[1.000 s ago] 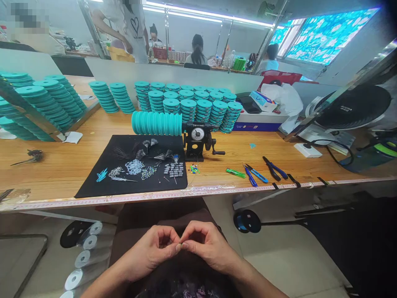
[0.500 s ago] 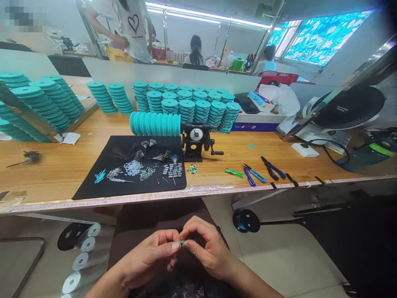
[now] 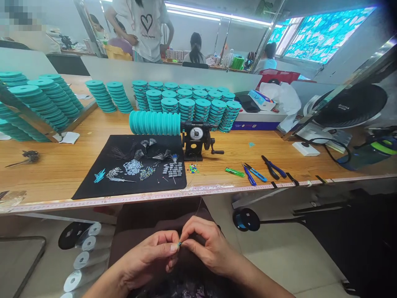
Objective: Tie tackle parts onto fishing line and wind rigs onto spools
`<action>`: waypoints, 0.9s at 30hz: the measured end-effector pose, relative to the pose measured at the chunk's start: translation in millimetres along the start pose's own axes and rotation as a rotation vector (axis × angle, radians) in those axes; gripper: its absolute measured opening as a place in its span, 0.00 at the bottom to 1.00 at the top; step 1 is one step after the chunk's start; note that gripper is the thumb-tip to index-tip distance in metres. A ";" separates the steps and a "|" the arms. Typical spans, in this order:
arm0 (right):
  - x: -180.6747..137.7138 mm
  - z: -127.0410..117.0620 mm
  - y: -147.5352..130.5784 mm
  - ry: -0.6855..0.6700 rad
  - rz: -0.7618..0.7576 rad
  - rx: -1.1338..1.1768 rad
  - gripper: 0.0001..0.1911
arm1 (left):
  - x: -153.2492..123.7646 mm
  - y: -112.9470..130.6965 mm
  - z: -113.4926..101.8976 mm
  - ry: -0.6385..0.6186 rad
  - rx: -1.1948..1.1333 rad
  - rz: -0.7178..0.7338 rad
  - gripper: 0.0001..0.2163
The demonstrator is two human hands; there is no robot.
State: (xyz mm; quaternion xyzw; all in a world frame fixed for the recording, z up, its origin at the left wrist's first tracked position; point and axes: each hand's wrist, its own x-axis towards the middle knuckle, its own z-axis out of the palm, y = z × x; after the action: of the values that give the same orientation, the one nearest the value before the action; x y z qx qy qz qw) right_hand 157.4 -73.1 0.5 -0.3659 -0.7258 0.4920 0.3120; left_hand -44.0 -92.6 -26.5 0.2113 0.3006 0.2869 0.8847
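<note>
Low in the head view, over my lap, my left hand and my right hand meet at the fingertips. Both pinch a tiny teal bead, and a fine thread rises from it toward the table edge. Beyond my hands lies a black mat with small fishing-tackle parts, tassels and grey sleeves on it. A hand-cranked winding machine stands at the mat's far corner, its shaft loaded with teal spools.
Stacks of teal spools fill the back of the wooden bench. Pliers, blue-handled cutters and a green lighter lie to the right. Clear reels sit at my lower left. A co-worker stands beyond the partition.
My fingertips have shifted slightly, and the teal bead now shows between them. The standing co-worker appears further left and higher in the view.
</note>
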 end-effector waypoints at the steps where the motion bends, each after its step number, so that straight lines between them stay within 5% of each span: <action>1: 0.3 0.0 -0.7 -0.005 0.007 0.002 0.03 | 0.0 -0.5 -0.4 0.002 0.000 -0.002 0.08; 27: -0.5 4.5 -2.3 0.000 0.106 0.057 0.01 | 1.0 4.0 5.1 -0.021 -0.054 -0.009 0.08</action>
State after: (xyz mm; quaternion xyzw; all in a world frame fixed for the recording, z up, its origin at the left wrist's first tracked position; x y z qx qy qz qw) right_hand 153.5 -76.3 1.2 -0.3949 -0.6911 0.5282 0.2958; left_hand -41.5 -90.0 -21.0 0.1889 0.2844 0.2887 0.8945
